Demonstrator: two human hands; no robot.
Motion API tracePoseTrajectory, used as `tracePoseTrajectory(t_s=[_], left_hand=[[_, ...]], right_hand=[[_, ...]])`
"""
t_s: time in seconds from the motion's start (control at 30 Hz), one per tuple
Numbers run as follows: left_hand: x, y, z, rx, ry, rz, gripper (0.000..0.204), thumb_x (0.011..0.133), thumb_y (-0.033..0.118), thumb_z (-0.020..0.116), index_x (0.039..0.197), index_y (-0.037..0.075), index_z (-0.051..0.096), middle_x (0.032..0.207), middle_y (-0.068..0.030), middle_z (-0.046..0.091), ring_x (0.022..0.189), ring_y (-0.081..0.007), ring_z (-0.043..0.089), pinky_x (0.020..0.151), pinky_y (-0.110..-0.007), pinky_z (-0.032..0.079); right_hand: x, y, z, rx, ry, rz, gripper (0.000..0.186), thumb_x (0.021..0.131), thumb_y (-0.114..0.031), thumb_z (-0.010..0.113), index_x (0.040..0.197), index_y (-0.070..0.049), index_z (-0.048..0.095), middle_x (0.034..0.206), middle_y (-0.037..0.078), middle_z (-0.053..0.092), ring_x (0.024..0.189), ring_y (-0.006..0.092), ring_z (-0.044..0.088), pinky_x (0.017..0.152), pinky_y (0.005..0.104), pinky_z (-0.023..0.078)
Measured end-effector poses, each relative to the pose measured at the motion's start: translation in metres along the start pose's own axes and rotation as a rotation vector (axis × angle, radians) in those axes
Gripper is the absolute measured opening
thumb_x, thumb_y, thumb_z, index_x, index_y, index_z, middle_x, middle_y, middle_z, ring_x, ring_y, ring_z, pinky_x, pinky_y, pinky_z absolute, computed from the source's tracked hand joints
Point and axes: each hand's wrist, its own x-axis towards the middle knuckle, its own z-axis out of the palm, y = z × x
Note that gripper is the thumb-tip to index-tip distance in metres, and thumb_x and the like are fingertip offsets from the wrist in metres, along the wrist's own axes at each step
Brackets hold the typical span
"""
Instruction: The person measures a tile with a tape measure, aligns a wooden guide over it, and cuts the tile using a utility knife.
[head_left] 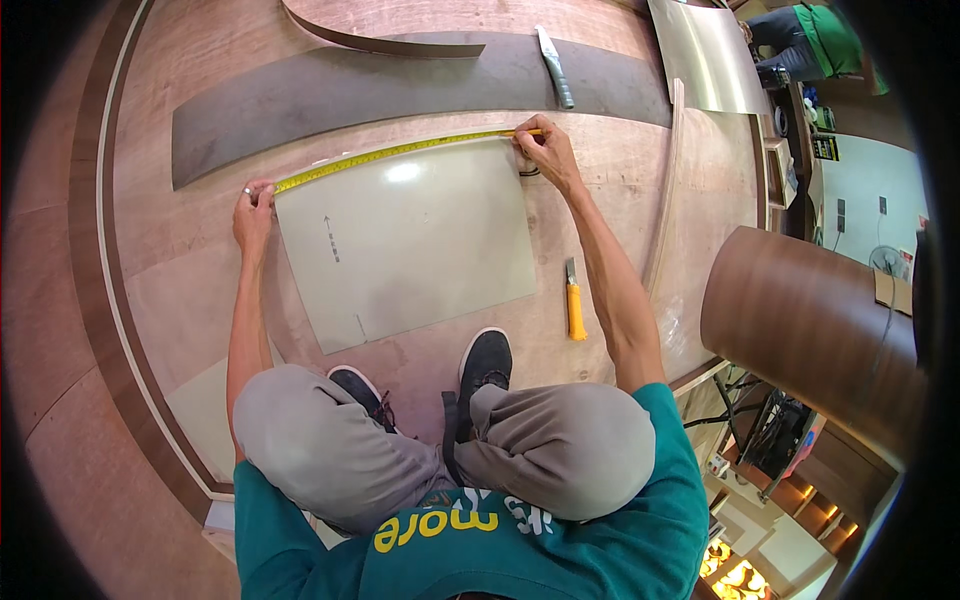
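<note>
A pale, glossy sheet (420, 250) lies flat in front of my feet, with small dark print and an arrow on its left part. Along its far edge stretches a yellow tape measure (380, 157). My left hand (252, 212) pinches the tape's left end at the sheet's far left corner. At the far right corner, my right hand (550, 155) holds a thin orange pencil (532, 132) beside the tape's other end. Something dark shows under that hand, too hidden to name. Right of the sheet lies a utility knife (574, 305) with a yellow-orange handle.
Beyond the tape lies a long grey curved sheet (330, 95), bearing a grey-handled saw-like tool (556, 70) and a brown curved strip (400, 46). A wooden strip (668, 190) runs along the right. Farther right stands a brown wood-grain cylinder (800, 330); another person (825, 40) is at the far right.
</note>
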Motion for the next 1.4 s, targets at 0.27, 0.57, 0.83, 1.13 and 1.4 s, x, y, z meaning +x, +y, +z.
tracePoseTrajectory(t_s=[0.27, 0.57, 0.83, 1.13, 1.4], left_hand=[[0.006, -0.011, 0.001, -0.09, -0.012, 0.025, 0.014, 0.09, 0.02, 0.059, 0.099, 0.011, 0.066, 0.07, 0.0033, 0.056, 0.057, -0.005, 0.049, 0.051, -0.022, 0.042], [0.004, -0.007, 0.0, -0.052, -0.006, 0.003, 0.015, 0.09, 0.021, 0.059, 0.098, 0.012, 0.066, 0.071, 0.0024, 0.059, 0.059, -0.0068, 0.052, 0.055, -0.023, 0.043], [0.005, -0.006, 0.001, -0.014, -0.014, -0.019, 0.017, 0.088, 0.025, 0.059, 0.099, 0.015, 0.067, 0.073, 0.0022, 0.064, 0.065, -0.0088, 0.056, 0.062, -0.027, 0.045], [-0.002, 0.005, -0.001, 0.003, -0.012, -0.02, 0.016, 0.088, 0.025, 0.059, 0.098, 0.016, 0.067, 0.071, 0.0024, 0.063, 0.065, -0.0093, 0.057, 0.062, -0.027, 0.045], [0.005, -0.007, -0.001, 0.0, -0.021, -0.031, 0.016, 0.088, 0.025, 0.059, 0.098, 0.015, 0.067, 0.072, 0.0026, 0.063, 0.065, -0.0089, 0.057, 0.061, -0.027, 0.044]], right_hand=[[0.003, 0.002, 0.003, -0.149, 0.027, -0.021, 0.019, 0.082, -0.02, 0.061, 0.086, -0.002, 0.066, 0.067, 0.005, 0.063, 0.059, 0.0101, 0.055, 0.058, 0.0261, 0.044], [0.003, -0.001, 0.004, -0.186, 0.021, -0.022, 0.019, 0.081, -0.02, 0.059, 0.085, -0.003, 0.066, 0.069, 0.007, 0.065, 0.059, 0.0134, 0.058, 0.058, 0.0281, 0.046], [0.004, 0.003, 0.003, -0.195, 0.022, -0.025, 0.02, 0.081, -0.021, 0.06, 0.086, -0.003, 0.065, 0.068, 0.009, 0.065, 0.059, 0.016, 0.059, 0.059, 0.0291, 0.047], [0.004, 0.002, 0.003, -0.19, 0.009, -0.033, 0.019, 0.081, -0.021, 0.06, 0.086, -0.003, 0.065, 0.067, 0.008, 0.064, 0.059, 0.0148, 0.059, 0.059, 0.0288, 0.047], [0.005, 0.001, 0.005, -0.201, 0.022, -0.04, 0.018, 0.08, -0.019, 0.06, 0.085, -0.003, 0.064, 0.067, 0.008, 0.064, 0.059, 0.0146, 0.059, 0.058, 0.0285, 0.047]])
